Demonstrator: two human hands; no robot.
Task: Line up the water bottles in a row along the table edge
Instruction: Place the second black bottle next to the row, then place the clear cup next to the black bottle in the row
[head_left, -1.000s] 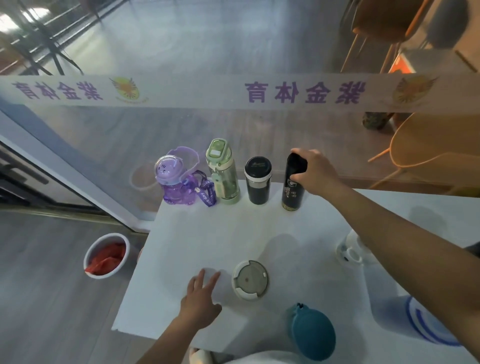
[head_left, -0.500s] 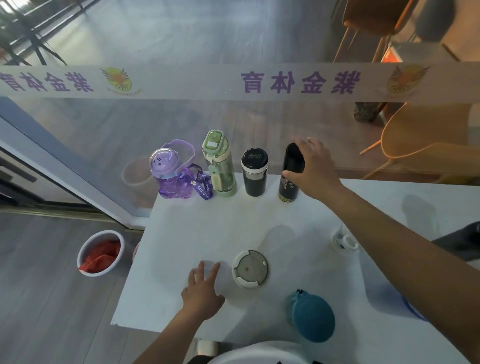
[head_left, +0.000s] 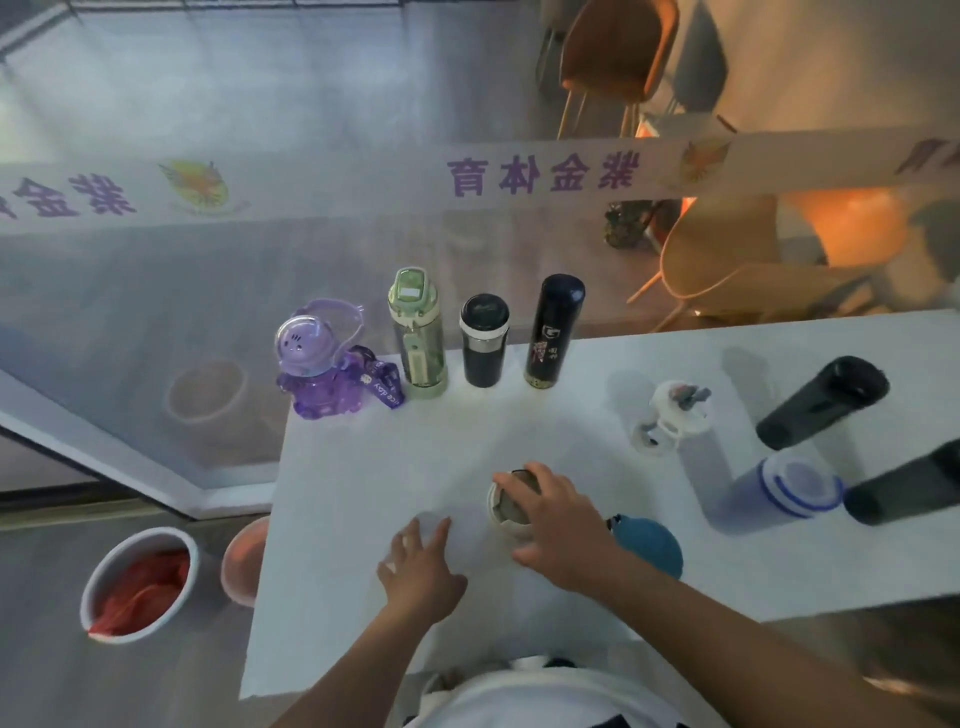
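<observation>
Along the far edge of the white table (head_left: 363, 483) stand a purple bottle (head_left: 317, 364), a green bottle (head_left: 418, 338), a short black tumbler (head_left: 484, 340) and a tall black flask (head_left: 553, 332). My right hand (head_left: 558, 519) wraps over the top of a white bottle with a grey lid (head_left: 506, 512) near the table's middle. My left hand (head_left: 421, 566) lies flat on the table beside it, fingers apart. A teal bottle (head_left: 657, 548) sits behind my right wrist. To the right are a white-capped clear bottle (head_left: 670, 415), a blue-ringed bottle (head_left: 789, 486) and two dark bottles (head_left: 821, 402).
A glass wall with a printed band (head_left: 540, 174) rises just behind the far table edge. On the floor at left stand a white bucket (head_left: 137, 587) with red contents and a pinkish tub (head_left: 244, 566). Chairs (head_left: 727, 260) stand beyond the glass.
My right hand has let go of the tall black flask at the far edge and come back to close over the white bottle with the grey lid. My left hand has stayed put.
</observation>
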